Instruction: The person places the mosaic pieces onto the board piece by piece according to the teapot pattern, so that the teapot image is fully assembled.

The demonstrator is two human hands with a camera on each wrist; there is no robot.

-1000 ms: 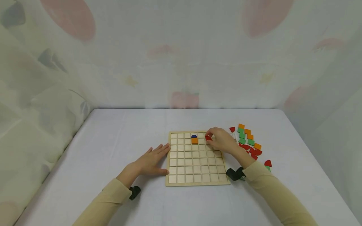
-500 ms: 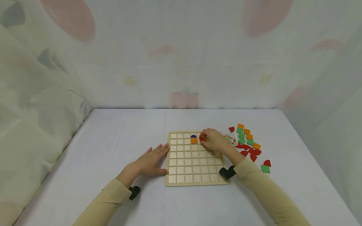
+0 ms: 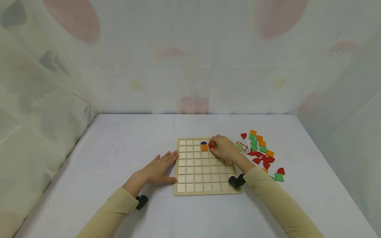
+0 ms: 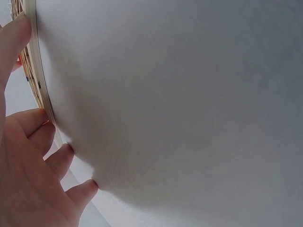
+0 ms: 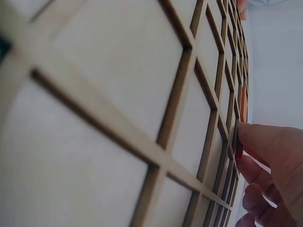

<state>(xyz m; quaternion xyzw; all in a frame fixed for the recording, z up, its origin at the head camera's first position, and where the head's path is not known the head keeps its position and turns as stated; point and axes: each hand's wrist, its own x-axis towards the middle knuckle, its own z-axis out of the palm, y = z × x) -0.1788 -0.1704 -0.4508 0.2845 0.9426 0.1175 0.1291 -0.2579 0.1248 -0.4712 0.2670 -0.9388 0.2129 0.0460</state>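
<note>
Matte white bench; at lower centre, a wooden board ridged into squares. Left hand, fingers spread, touches its left edge — light pressure should steady it. Right hand pinches a thin, flat red piece near the board's top — best lowered level, held by its edges.

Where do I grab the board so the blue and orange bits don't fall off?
Best hold the board by its rim, one hand from each side. It's wide, flat and thin, so gripping opposite edges should keep it level under the orange square and blue piece. The left hand touches the left edge; the right hand pinches a red piece, so free it first.
</note>
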